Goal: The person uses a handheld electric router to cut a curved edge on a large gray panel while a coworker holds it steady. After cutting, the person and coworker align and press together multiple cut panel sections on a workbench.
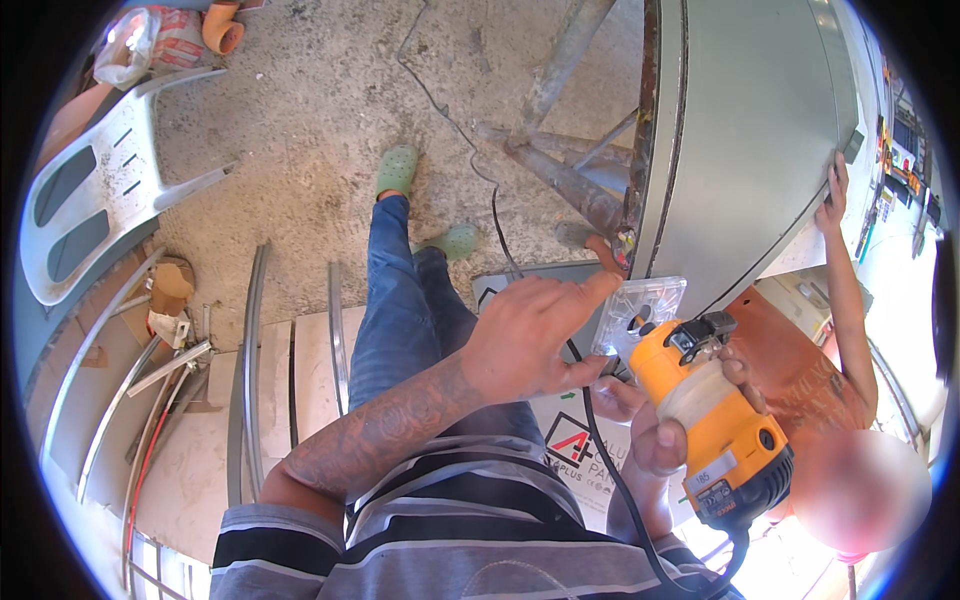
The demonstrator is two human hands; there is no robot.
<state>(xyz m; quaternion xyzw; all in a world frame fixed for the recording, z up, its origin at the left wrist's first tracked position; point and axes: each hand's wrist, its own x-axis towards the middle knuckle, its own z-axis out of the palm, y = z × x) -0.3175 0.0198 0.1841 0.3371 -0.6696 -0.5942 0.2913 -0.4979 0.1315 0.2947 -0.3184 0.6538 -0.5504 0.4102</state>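
Observation:
A yellow and black trim router (700, 420) is tilted at the edge of the workbench, its clear plastic base (648, 305) toward the metal panel. My right hand (662, 445) is wrapped around the router's body from below. From the left comes my left hand (535, 335), index finger along one side of the clear base and thumb at the other, pinching it. A black power cord (615, 470) leaves the router's rear end and loops past my left hand. The large grey metal panel (760, 120) lies on the bench just beyond the base. The router's bit is not clearly visible.
A co-worker in an orange shirt (800, 350) stands at right, one hand (838, 190) on the panel's edge. Steel trestle legs (570, 180) stand under the bench. A white plastic chair (100, 180) lies at left, near metal strips (250, 370). The cord crosses the concrete floor (310, 120).

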